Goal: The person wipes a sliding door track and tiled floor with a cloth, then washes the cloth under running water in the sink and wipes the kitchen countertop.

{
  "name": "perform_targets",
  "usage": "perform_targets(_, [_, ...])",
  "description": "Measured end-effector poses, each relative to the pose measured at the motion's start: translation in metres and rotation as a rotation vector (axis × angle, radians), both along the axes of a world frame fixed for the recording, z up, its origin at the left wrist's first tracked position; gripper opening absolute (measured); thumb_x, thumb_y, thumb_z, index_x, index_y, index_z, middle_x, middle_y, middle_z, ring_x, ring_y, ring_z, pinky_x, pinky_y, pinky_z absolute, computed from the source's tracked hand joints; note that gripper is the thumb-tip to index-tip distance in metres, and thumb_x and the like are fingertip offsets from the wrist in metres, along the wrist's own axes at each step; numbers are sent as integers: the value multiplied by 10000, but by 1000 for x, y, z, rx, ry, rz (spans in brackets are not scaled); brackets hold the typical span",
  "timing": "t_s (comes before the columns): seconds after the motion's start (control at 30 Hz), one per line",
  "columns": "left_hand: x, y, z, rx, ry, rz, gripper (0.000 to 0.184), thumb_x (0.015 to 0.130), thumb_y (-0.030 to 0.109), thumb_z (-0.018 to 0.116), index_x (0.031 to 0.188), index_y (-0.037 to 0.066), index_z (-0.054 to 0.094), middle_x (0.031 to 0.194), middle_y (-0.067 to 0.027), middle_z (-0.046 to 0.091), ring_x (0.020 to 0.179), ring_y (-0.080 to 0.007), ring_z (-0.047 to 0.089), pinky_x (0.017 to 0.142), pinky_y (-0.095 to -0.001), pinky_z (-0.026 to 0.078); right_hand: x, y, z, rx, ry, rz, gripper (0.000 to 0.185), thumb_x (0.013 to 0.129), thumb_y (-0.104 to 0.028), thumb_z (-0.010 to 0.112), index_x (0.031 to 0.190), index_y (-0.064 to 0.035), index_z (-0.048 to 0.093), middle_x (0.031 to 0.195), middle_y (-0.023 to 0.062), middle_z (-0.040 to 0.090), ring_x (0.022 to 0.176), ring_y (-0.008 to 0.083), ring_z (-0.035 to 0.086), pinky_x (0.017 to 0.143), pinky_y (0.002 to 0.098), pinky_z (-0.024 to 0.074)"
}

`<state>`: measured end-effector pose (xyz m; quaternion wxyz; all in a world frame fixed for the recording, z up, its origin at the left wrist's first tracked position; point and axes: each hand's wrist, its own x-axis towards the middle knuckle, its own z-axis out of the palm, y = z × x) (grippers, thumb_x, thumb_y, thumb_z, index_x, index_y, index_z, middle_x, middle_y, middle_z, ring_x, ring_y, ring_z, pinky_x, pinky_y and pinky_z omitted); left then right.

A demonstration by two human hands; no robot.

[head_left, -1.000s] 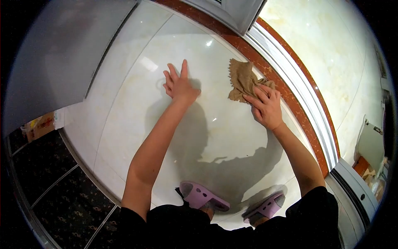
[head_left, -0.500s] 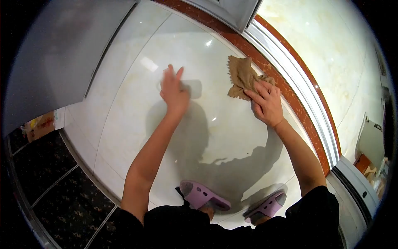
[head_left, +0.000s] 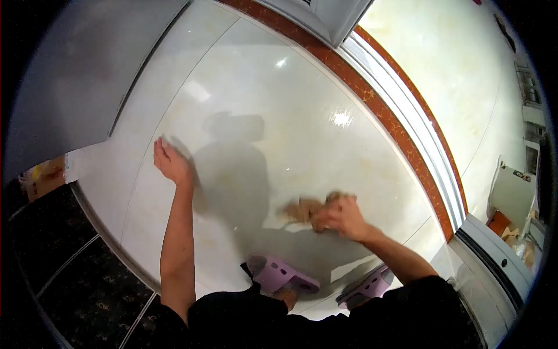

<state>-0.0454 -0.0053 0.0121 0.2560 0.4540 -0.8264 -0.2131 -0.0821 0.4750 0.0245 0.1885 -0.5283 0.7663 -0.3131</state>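
Observation:
A brown cloth (head_left: 302,210), smeared by motion, is bunched under my right hand (head_left: 343,218), whose fingers are closed on it. Both are at the pale, glossy tiled floor (head_left: 290,145), in front of my slippers. My left hand (head_left: 173,164) is off to the left over the floor, holding nothing, its fingers loosely stretched out. A wet sheen shows on the tile near the brown border.
Purple slippers (head_left: 282,276) are on my feet. A red-brown stone border (head_left: 401,139) and white door track (head_left: 418,119) curve along the right. At left stand a grey panel (head_left: 87,70) and dark tiles (head_left: 64,250) with a cardboard box (head_left: 46,179).
My right hand has pulled the cloth from beside the brown border down toward my feet and leftward. My left hand has moved left and nearer to me.

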Motion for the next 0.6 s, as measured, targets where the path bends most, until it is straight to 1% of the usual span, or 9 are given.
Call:
perform_targets(0.17, [7, 10, -19, -133, -109, 13, 404, 968, 272, 473, 1291, 56, 583, 1431, -183, 450, 1324, -341, 373, 1093, -466, 285, -126, -54, 66, -308, -18, -229, 296, 983, -232, 441, 1092, -169, 708, 1071, 55, 674, 1016, 261, 592, 883, 416, 421])
perform_targets(0.23, [4, 1, -24, -153, -73, 25, 402, 967, 294, 478, 1298, 92, 584, 1428, -172, 445, 1319, -333, 366, 1074, -481, 282, -193, -98, 57, -101, 114, -352, 327, 973, -197, 443, 1206, -160, 670, 1187, 81, 627, 1136, 300, 516, 962, 431, 382])
perform_targets(0.27, [4, 2, -19, -136, -85, 31, 401, 967, 291, 479, 1300, 93, 581, 1436, -169, 434, 1326, -332, 355, 1076, -480, 274, -226, -127, 53, 9, 40, -255, 384, 987, -265, 454, 1346, -197, 570, 1329, 75, 569, 1269, 296, 438, 1046, 481, 312])
perform_targets(0.3, [1, 7, -12, -116, -94, 35, 400, 966, 288, 480, 1302, 94, 578, 1444, -165, 424, 1334, -330, 343, 1078, -479, 266, -236, -158, 34, 94, 143, -269, 476, 992, -371, 459, 1453, -255, 435, 1415, 47, 514, 1374, 290, 352, 1082, 533, 252])
perform_targets(0.33, [0, 9, -7, -94, -97, 37, 400, 966, 286, 481, 1304, 95, 576, 1451, -161, 413, 1341, -328, 331, 1079, -478, 258, -248, -187, 4, 141, 478, -252, 536, 995, -471, 418, 1498, -306, 333, 1486, 13, 444, 1435, 277, 273, 1097, 578, 198])
perform_targets(0.4, [-1, 5, -11, -82, -73, 30, 392, 960, 261, 496, 1312, 104, 565, 1462, -146, 398, 1353, -315, 313, 1082, -476, 243, -254, -249, -20, 101, 650, -349, 516, 987, -508, 397, 1475, -345, 371, 1484, -1, 443, 1417, 259, 299, 1064, 618, 229])
perform_targets(0.47, [3, 3, -15, -89, -40, 19, 387, 958, 242, 498, 1315, 109, 563, 1456, -143, 408, 1350, -312, 320, 1082, -476, 245, -246, -298, -26, -14, 601, -466, 458, 961, -441, 476, 1405, -328, 479, 1406, -5, 510, 1328, 267, 392, 978, 619, 315])
perform_targets(0.53, [5, 11, -6, -48, -85, 34, 384, 954, 215, 492, 1321, 120, 560, 1456, -133, 415, 1355, -307, 320, 1083, -489, 240, -206, -302, -1, 19, 417, -235, 359, 913, -345, 550, 1266, -299, 597, 1292, 3, 567, 1197, 270, 468, 874, 590, 367])
perform_targets(0.6, [-2, 10, -4, -30, -87, 63, 384, 950, 204, 491, 1319, 125, 563, 1457, -130, 416, 1359, -306, 319, 1083, -496, 239, -136, -267, -27, -18, 257, -118, 255, 852, -254, 590, 1103, -254, 640, 1124, 30, 586, 1109, 296, 490, 804, 539, 382])
